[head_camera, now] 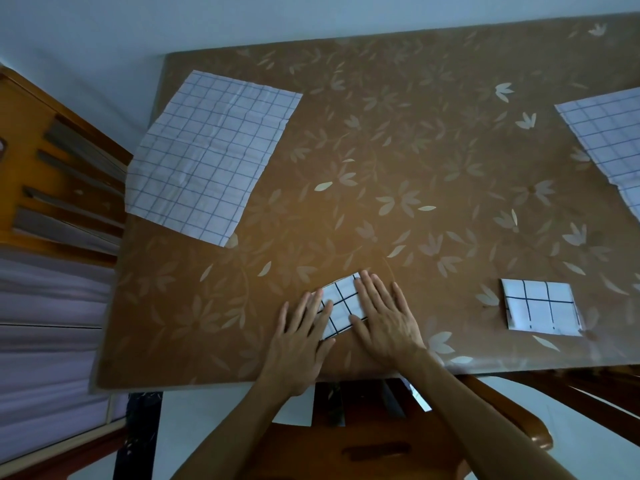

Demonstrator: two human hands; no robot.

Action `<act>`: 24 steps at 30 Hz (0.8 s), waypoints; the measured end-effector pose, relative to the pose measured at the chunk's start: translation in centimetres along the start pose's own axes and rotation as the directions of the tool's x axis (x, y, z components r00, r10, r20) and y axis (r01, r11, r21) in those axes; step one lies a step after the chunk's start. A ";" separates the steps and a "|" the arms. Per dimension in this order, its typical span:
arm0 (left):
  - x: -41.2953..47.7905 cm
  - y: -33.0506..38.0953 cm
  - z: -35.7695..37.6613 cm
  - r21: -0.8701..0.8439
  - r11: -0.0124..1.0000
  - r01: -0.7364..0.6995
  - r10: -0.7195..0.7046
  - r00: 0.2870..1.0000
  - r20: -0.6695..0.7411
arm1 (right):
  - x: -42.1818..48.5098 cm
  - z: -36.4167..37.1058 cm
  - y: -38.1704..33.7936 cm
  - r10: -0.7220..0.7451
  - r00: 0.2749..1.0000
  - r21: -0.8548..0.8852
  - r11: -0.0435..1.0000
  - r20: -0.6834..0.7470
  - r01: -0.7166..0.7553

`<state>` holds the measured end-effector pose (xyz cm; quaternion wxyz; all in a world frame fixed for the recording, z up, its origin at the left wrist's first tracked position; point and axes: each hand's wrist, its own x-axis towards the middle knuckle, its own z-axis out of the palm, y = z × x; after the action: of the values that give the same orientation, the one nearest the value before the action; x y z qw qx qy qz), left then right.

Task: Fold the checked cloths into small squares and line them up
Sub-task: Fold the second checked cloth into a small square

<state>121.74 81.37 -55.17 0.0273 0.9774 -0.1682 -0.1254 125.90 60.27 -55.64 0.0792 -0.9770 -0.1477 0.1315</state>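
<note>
Desk: brown covering with a pale leaf pattern. It carries all four checked cloths.

Left unfolded cloth: lies flat and open at the far left of the desk, lightly creased, its left edge over the desk's edge. White with thin dark grid lines. Not yet folded.

Right unfolded cloth: open at the far right and cut off by the frame, so its full extent cannot be told. Not yet folded.

Finished square: a small folded packet near the front edge, to the right, well apart from the hands. Layers show at its left and lower edges.

Cloth under the hands: folded small and turned askew to the desk's front edge. It sits at front centre, partly covered.

Right hand and left hand: each grip is open, with fingers straight and spread, pressing flat on that cloth from either side.

Assessment: the step in hand appears to be pressing down the second cloth's last fold. The next move would call for squaring this packet and sliding it right, in line with the finished square, without letting the layers spring open. After that, one of the open cloths can be fetched.
</note>
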 end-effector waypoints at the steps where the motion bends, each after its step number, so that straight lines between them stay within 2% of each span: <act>1: -0.2 -0.1 0.1 -0.001 1.000 0.020 -0.020 1.000 -0.003 | 0.0 0.1 -0.2 0.005 1.000 0.002 1.000 -0.007 -0.005; 5: 0.0 0.1 0.0 -0.020 0.995 0.095 -0.096 0.995 -0.042 | -0.1 -0.3 -1.2 0.058 0.998 -0.015 0.998 -0.016 -0.058; 8: 1.1 0.0 0.1 -0.015 0.999 0.030 -0.031 0.999 -0.042 | -1.0 -0.4 -1.9 0.210 0.976 0.022 0.978 -0.054 -0.209; 10: 2.2 0.0 -0.1 -0.040 0.999 -0.001 -0.001 0.999 -0.041 | -1.7 -0.1 -2.1 0.256 0.963 0.052 0.966 -0.079 -0.252; 19: -0.3 -0.3 -0.6 -0.205 0.979 0.005 -0.044 0.981 -0.187 | -0.6 -0.9 -0.9 -0.034 0.994 0.126 0.991 -0.101 0.046; 24: 0.8 0.5 -1.3 -0.194 0.981 0.006 -0.056 0.965 -0.254 | 0.0 -0.8 -0.6 -0.089 0.991 0.097 0.990 -0.095 0.099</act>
<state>122.66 80.65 -54.10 0.1409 0.9807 -0.1350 -0.0128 125.96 60.71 -54.82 0.1413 -0.9687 -0.1830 0.0907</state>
